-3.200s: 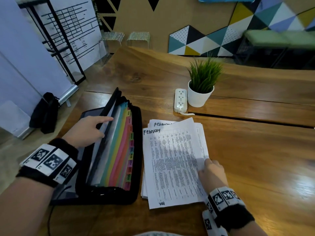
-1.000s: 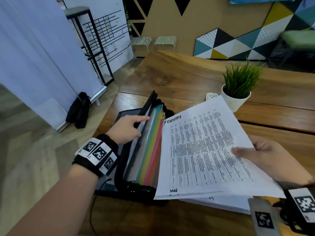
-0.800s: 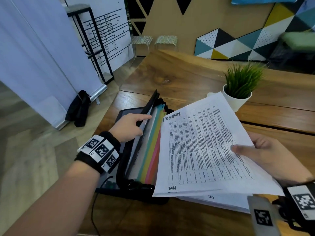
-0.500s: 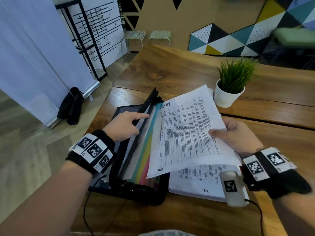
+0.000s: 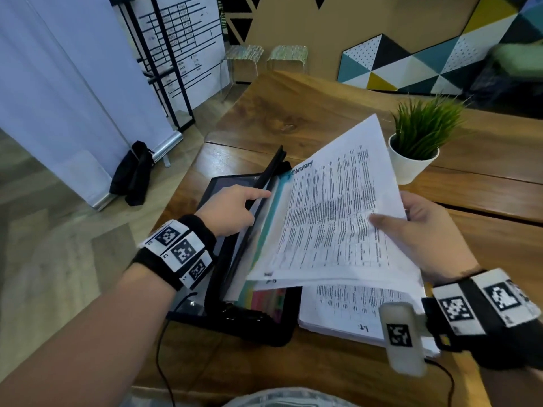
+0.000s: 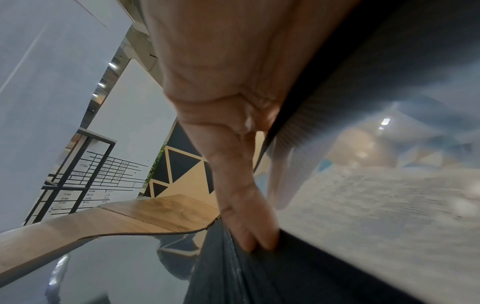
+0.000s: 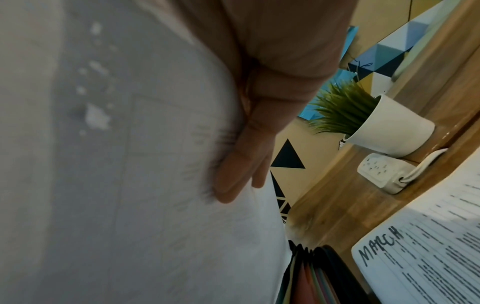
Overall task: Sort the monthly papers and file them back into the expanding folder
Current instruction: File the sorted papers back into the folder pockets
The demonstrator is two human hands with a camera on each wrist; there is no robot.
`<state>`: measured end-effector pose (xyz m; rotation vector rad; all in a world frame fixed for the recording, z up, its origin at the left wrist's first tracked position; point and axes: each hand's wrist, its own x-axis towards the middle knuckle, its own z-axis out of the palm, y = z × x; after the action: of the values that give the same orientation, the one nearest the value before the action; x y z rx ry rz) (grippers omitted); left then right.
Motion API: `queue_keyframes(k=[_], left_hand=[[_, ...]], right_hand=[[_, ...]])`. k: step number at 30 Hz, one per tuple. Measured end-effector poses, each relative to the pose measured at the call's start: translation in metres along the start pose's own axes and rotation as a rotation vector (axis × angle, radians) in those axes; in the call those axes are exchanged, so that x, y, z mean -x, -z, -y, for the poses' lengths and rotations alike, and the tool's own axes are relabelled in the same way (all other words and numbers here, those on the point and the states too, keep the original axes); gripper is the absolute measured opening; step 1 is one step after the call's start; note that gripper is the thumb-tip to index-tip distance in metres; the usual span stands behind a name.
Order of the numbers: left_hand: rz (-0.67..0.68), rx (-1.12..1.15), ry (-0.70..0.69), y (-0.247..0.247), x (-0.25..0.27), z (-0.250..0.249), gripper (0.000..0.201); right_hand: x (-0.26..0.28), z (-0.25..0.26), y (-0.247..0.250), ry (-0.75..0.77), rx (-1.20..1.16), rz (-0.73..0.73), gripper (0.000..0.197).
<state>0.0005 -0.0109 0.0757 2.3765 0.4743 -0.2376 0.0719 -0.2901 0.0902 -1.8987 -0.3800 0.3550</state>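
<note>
A black expanding folder [image 5: 258,321] with coloured dividers lies open on the wooden table [image 5: 293,113]. My left hand [image 5: 255,198] presses straight fingers [image 6: 257,238] against the folder's front wall [image 6: 298,277] and keeps a front pocket spread. My right hand [image 5: 393,218] pinches a few printed sheets headed "February" [image 5: 332,218], thumb on top, fingers [image 7: 241,174] underneath. The sheets hang tilted, their left edge over the folder's dividers [image 7: 311,277]. Below them a stack of papers [image 5: 346,315] lies on the table, its top sheet marked "March" [image 7: 381,246].
A white potted plant [image 5: 414,160] and a white power strip [image 7: 384,170] stand beyond the papers. The table's left edge runs close to the folder. On the floor to the left are a black bag [image 5: 132,174] and a whiteboard stand [image 5: 176,54].
My right hand lifted the February sheets off the stack and swung them left, over the folder's dividers. My left hand stayed on the folder's front wall.
</note>
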Motion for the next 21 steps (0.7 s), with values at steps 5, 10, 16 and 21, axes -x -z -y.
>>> queue_keyframes(k=[5,10,16,21], left_hand=[[0.007,-0.019,-0.015,0.0,0.001,-0.004,0.07],[0.012,-0.036,-0.038,0.004,0.002,-0.003,0.069],[0.005,-0.069,-0.057,0.01,0.005,-0.006,0.066],[0.024,-0.077,-0.054,0.011,0.004,-0.007,0.067]], right_hand=[[-0.007,0.001,-0.005,0.064,0.112,0.011,0.027],[-0.005,0.0,-0.011,0.124,0.268,0.031,0.031],[-0.007,0.001,-0.009,0.129,0.294,0.043,0.031],[-0.01,0.005,-0.011,0.133,0.2,0.04,0.027]])
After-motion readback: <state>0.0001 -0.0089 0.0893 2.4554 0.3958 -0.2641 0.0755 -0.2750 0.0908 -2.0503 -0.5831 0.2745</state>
